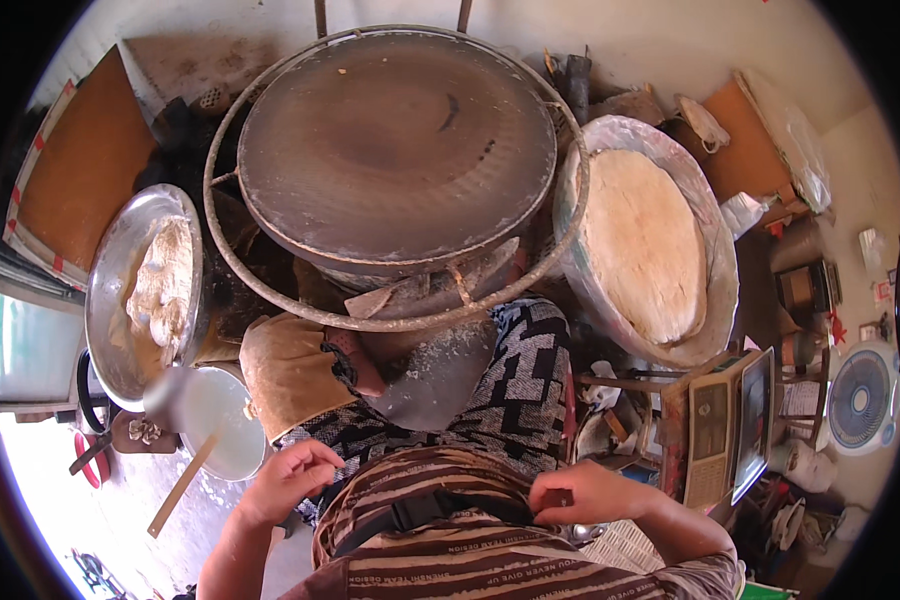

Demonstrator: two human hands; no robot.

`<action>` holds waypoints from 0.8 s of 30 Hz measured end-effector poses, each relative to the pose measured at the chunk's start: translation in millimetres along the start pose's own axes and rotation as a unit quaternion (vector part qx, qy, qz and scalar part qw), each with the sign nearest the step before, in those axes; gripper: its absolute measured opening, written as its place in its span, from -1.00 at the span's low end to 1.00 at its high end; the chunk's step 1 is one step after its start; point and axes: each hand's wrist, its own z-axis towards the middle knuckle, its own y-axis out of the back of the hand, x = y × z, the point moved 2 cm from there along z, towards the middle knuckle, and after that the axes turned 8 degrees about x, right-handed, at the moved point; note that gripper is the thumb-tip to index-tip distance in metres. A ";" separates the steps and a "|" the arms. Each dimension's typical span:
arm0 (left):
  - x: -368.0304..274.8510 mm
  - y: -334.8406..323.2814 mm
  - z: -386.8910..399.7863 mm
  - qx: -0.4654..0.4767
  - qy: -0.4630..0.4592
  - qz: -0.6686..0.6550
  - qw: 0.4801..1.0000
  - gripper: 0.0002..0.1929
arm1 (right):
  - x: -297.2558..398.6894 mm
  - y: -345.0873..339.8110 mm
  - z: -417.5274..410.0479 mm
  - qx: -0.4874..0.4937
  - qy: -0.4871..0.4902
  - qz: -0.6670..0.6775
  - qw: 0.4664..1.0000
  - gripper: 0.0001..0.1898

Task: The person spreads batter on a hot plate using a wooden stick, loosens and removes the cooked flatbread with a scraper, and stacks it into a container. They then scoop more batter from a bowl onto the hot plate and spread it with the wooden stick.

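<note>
My left hand [294,480] is loosely curled above my lap, with nothing visible in it. Beside it stands a white bucket [244,450] of pale liquid, a flat wooden strip [184,487] leaning across its rim. My right hand [581,491] has its fingers bent at my waist, near the black buckled strap [424,512]; a small dark patch shows between the fingers, and I cannot tell whether it is a held thing. Before me is a large round griddle [390,157], its dark plate bare but for a few specks and marks, ringed by a metal hoop [300,307].
A metal basin [105,330] with wet dough [161,277] stands left. At right, a plastic-lined basin [720,285] holds pale round flatbreads [645,240]. A brown cloth [292,367] covers my left knee. Farther right are an old television set [750,427] and an electric fan [862,397].
</note>
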 end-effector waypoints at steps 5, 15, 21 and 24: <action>1.6 -24.8 2.2 0.104 -0.001 -0.001 0.995 -0.82 | 1.5 -8.8 13.7 0.011 0.008 -0.031 0.999 -0.79; 131.5 159.4 -31.3 -0.590 -0.166 -0.112 0.782 -0.89 | -52.4 41.2 137.6 -0.211 0.093 0.222 0.947 -0.88; 217.2 159.1 -14.8 -0.549 -0.071 0.205 0.807 -0.34 | 20.4 8.9 243.0 -0.059 0.147 -0.014 0.987 -0.89; 202.0 153.1 34.5 -0.480 0.024 0.404 0.778 -0.41 | 64.4 -18.8 273.7 -0.010 0.219 -0.115 0.969 -0.85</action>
